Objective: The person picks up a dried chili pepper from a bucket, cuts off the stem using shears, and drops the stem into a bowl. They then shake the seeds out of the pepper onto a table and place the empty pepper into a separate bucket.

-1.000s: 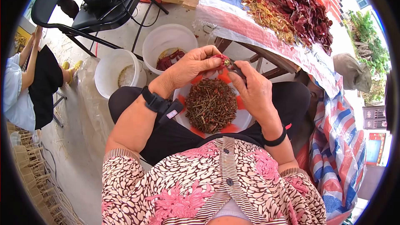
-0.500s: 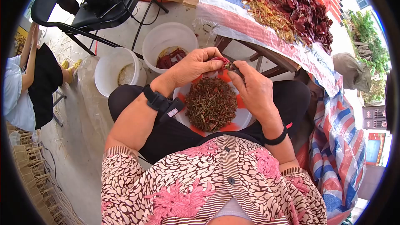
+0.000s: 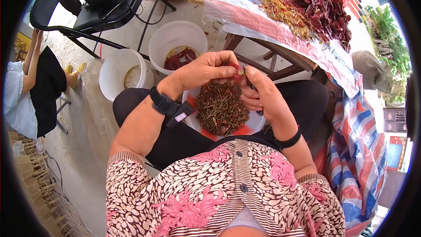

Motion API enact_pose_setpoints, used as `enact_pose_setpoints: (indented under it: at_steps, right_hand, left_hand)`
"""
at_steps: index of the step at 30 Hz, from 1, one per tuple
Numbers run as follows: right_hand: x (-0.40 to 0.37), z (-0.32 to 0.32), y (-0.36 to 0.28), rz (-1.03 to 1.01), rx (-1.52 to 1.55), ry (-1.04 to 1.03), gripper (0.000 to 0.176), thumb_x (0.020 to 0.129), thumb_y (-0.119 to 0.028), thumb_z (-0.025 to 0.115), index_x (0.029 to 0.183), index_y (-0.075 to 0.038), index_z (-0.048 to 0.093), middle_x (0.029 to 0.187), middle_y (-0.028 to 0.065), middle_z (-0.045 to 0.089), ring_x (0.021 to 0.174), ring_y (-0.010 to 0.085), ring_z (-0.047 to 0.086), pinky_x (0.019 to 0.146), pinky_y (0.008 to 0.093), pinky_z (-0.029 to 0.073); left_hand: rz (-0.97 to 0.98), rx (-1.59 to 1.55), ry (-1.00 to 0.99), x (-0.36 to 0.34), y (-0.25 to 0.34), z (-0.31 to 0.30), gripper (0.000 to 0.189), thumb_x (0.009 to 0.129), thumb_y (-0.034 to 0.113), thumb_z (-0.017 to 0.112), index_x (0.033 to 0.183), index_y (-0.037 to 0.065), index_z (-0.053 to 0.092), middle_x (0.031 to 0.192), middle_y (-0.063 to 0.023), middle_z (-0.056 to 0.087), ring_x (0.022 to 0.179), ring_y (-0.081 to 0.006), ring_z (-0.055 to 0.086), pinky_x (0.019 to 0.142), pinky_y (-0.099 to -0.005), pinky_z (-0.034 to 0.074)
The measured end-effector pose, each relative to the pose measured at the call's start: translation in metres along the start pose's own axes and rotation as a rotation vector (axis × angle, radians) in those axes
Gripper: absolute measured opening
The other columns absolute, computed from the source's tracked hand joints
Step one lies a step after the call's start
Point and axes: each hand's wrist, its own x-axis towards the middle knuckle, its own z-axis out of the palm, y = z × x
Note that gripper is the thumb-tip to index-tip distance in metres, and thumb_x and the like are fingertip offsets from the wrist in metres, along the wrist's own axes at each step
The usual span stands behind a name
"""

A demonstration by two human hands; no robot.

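A dried red chili pepper (image 3: 239, 73) with a pale greenish stem end is pinched between the thumb and fingers of my left hand (image 3: 205, 69). Right against that stem end is the thumb of my right hand (image 3: 268, 95), its fingers curled inward. A small dark end (image 3: 261, 113) shows below those fingers; I cannot tell what tool it belongs to. Under both hands, a white and red basin (image 3: 258, 127) rests on my lap. It holds a heap of brown-green chili stems (image 3: 221, 112) with red bits.
Dried red chilies (image 3: 315, 0) lie piled on a striped tarp (image 3: 263, 19) over a wooden table. Left of my hands stand a white bucket with chilies inside (image 3: 179, 30) and another white bucket (image 3: 115, 68). A black folding chair (image 3: 105, 19) and a seated person (image 3: 33, 92) are farther left.
My right hand has turned and curled its fingers under, its thumb now up at the chili's stem end. My left hand keeps its pinch with little movement.
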Motion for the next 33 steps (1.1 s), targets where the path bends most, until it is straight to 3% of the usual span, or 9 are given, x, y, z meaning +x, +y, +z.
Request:
enact_pose_setpoints:
  at_steps: [1,4,7,10,11,14,23,29,33]
  right_hand:
    - [-0.003,0.002,-0.001,0.070,0.238,-0.067,0.030,0.097,-0.037,0.051,0.098,-0.007,0.053,0.062,-0.0056,0.040,0.052,0.0024,0.035,0.047,0.0182,0.026]
    - [-0.002,0.013,0.004,-0.039,0.095,0.089,0.030,0.100,-0.036,0.045,0.097,-0.007,0.051,0.060,-0.0062,0.029,0.048,0.0019,0.021,0.043,0.0196,0.019]
    - [0.000,0.006,0.004,-0.200,-0.375,0.235,0.030,0.096,-0.036,0.054,0.102,-0.006,0.054,0.063,0.0005,0.048,0.054,0.0088,0.045,0.050,0.0212,0.033]
    - [-0.004,0.010,0.003,-0.464,-1.101,0.379,0.030,0.094,-0.035,0.057,0.104,-0.006,0.055,0.071,0.0096,0.058,0.062,0.0209,0.057,0.056,0.0299,0.043]
    - [-0.006,0.012,-0.001,-0.395,-1.162,0.423,0.029,0.093,-0.033,0.058,0.105,-0.006,0.056,0.083,0.0163,0.062,0.075,0.0328,0.063,0.064,0.0381,0.048]
    - [-0.004,0.012,0.000,-0.477,-1.371,0.449,0.029,0.091,-0.031,0.059,0.106,-0.006,0.056,0.085,0.0178,0.063,0.078,0.0369,0.062,0.063,0.0398,0.048]
    - [-0.005,0.010,0.005,-0.528,-1.485,0.406,0.027,0.090,-0.028,0.061,0.104,-0.006,0.056,0.085,0.0166,0.064,0.076,0.0379,0.062,0.061,0.0431,0.048]
    - [-0.007,0.013,0.007,-0.296,-1.505,0.414,0.025,0.092,-0.031,0.058,0.100,-0.007,0.056,0.079,0.0162,0.061,0.068,0.0357,0.061,0.059,0.0415,0.047]
    - [-0.003,-0.002,0.016,-0.184,-0.781,0.232,0.028,0.097,-0.035,0.050,0.094,-0.007,0.052,0.062,0.0062,0.047,0.050,0.0178,0.046,0.047,0.0295,0.036]
  left_hand:
    - [0.004,0.008,0.004,0.000,0.001,0.001,0.014,0.096,0.023,0.056,0.097,0.008,0.054,0.080,0.0046,0.056,0.069,-0.0027,0.049,0.061,-0.0174,0.039]
    - [-0.005,0.015,0.041,-0.001,0.000,0.002,0.014,0.097,0.022,0.055,0.097,0.009,0.054,0.082,0.0047,0.057,0.071,-0.0022,0.050,0.062,-0.0170,0.039]
    - [-0.055,-0.016,0.086,-0.001,-0.002,0.001,0.014,0.097,0.023,0.055,0.096,0.009,0.055,0.081,0.0041,0.057,0.069,-0.0015,0.050,0.060,-0.0157,0.038]
    - [-0.092,-0.053,0.079,-0.002,-0.002,0.003,0.015,0.097,0.024,0.055,0.096,0.009,0.055,0.080,0.0037,0.057,0.068,-0.0011,0.049,0.058,-0.0145,0.037]
    - [-0.103,-0.043,0.078,-0.003,0.000,0.004,0.015,0.097,0.024,0.055,0.095,0.009,0.055,0.079,0.0036,0.057,0.068,-0.0011,0.050,0.058,-0.0142,0.036]
    - [-0.122,-0.056,0.075,-0.002,-0.001,0.005,0.016,0.096,0.025,0.056,0.095,0.009,0.055,0.079,0.0035,0.057,0.068,-0.0012,0.050,0.057,-0.0142,0.036]
    - [-0.159,-0.063,0.057,-0.004,-0.009,0.007,0.016,0.096,0.023,0.056,0.094,0.008,0.054,0.078,0.0022,0.058,0.068,-0.0032,0.052,0.057,-0.0166,0.038]
    - [-0.163,0.011,0.038,-0.003,-0.021,0.003,0.016,0.096,0.023,0.056,0.094,0.008,0.054,0.078,0.0022,0.057,0.069,-0.0031,0.051,0.058,-0.0170,0.037]
    - [-0.171,0.053,0.045,-0.004,-0.013,0.009,0.017,0.096,0.025,0.056,0.094,0.008,0.053,0.077,0.0029,0.056,0.070,-0.0028,0.051,0.058,-0.0169,0.037]
